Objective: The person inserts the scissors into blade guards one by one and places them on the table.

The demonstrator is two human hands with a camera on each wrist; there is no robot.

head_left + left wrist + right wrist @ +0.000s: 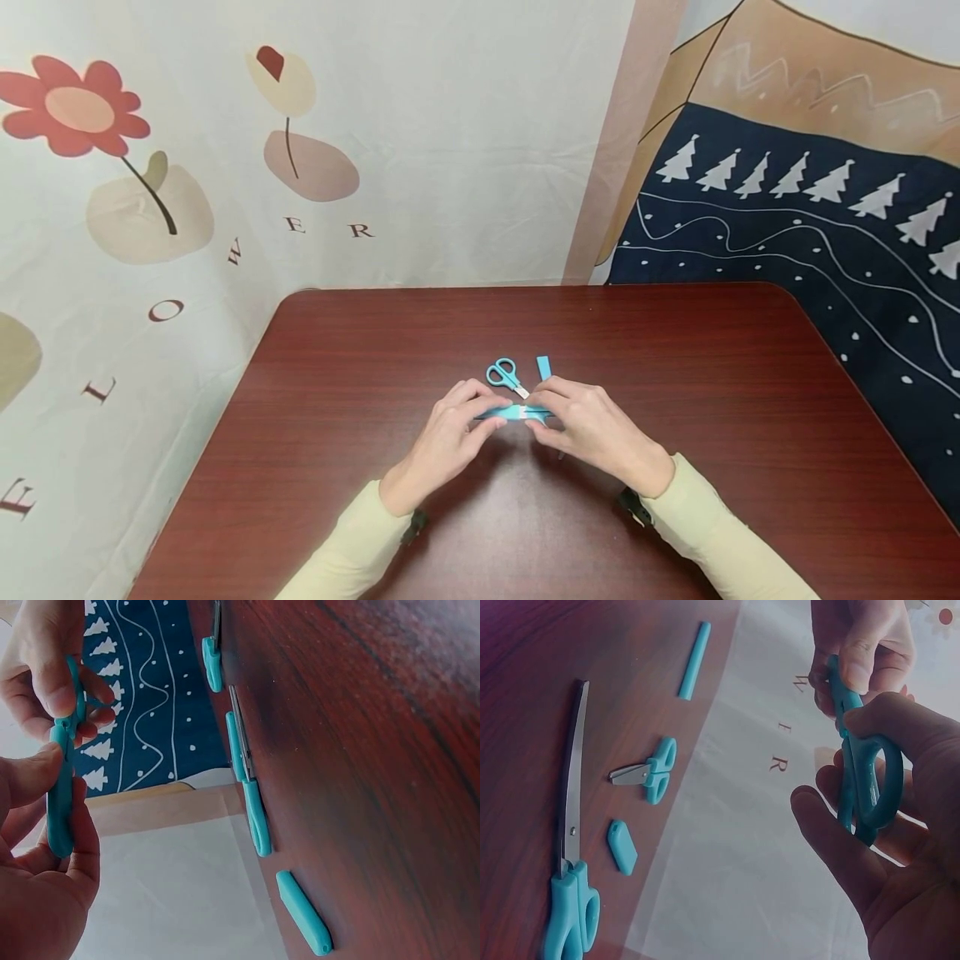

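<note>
Head view: the left hand (448,423) and right hand (592,423) nearly meet over the surface (337,375), joined by one turquoise assembly. The left pinches a sheath (60,817); the right grips the looped handle (863,771) of scissors, whose blades are hidden, likely inside it. I judge the step to be fitting or removing that sheath; which, I cannot tell. The next move seems to call for a steady left grip and a straight push or pull. Small scissors (511,380) lie just beyond the gap between the hands; a loose cap (543,367) lies beyond the right.
</note>
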